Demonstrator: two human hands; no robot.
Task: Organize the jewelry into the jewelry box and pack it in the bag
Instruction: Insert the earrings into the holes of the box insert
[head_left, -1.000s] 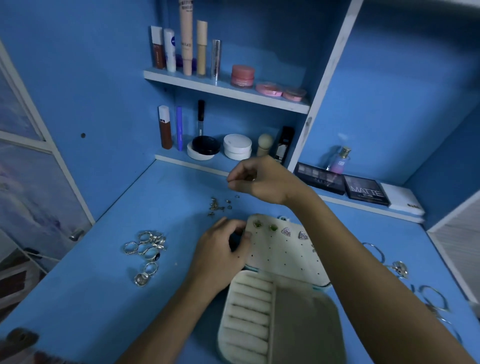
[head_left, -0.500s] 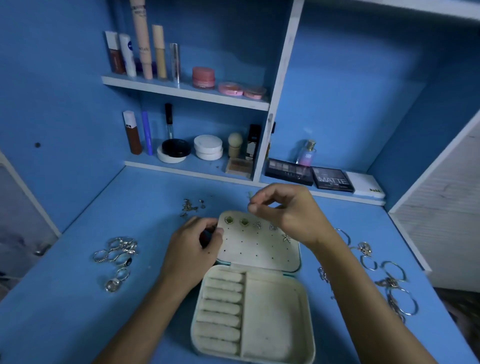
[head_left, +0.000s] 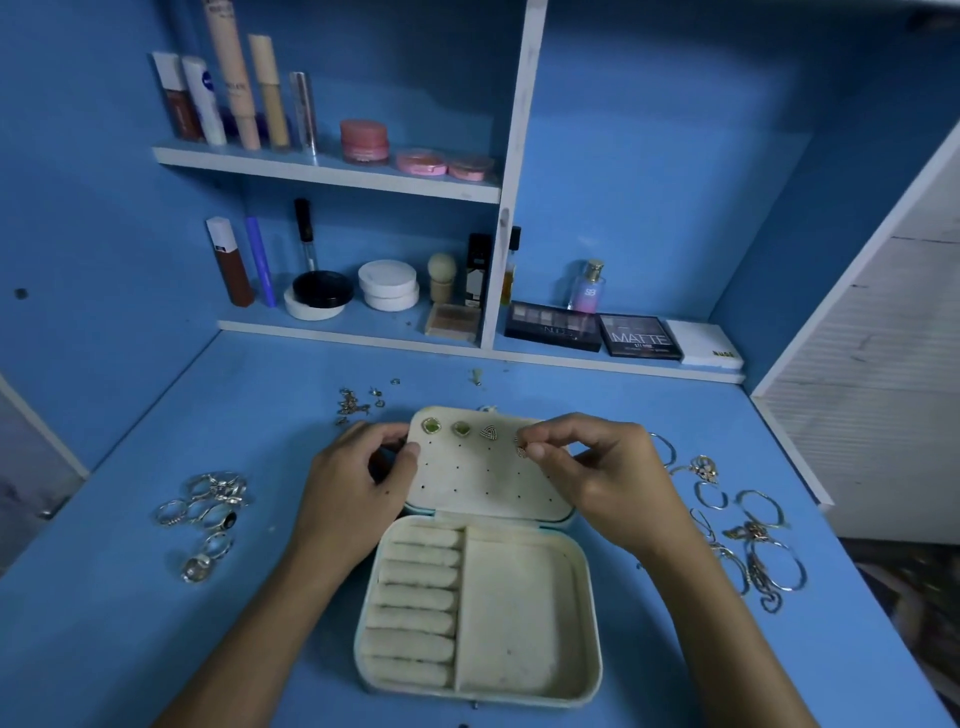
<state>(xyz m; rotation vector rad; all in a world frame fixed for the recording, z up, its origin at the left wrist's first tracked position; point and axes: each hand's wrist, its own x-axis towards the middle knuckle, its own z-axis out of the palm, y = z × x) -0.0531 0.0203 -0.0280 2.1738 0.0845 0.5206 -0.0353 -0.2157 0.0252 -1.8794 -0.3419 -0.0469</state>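
Note:
A cream jewelry box (head_left: 584, 623) lies open on the blue desk, its lid panel (head_left: 483, 483) tilted up behind it. Three stud earrings (head_left: 460, 429) sit in the panel's top row. My left hand (head_left: 358, 483) grips the panel's left edge. My right hand (head_left: 592, 467) pinches a small earring (head_left: 521, 450) against the panel's top right. Several rings (head_left: 210, 506) lie at the left, several small earrings (head_left: 358, 402) behind the box, and bangles and chains (head_left: 748, 540) at the right. No bag is in view.
Shelves at the back hold cosmetic tubes (head_left: 234, 88), pink jars (head_left: 415, 150), compacts (head_left: 387, 286), eyeshadow palettes (head_left: 592, 327) and a perfume bottle (head_left: 587, 286). A small stud (head_left: 476, 375) lies near the back ledge. A white slatted panel (head_left: 883, 364) stands at the right.
My right hand came back from the loose earrings behind the box to the lid panel with a small earring. The left hand stayed on the panel's edge. The camera view shifted.

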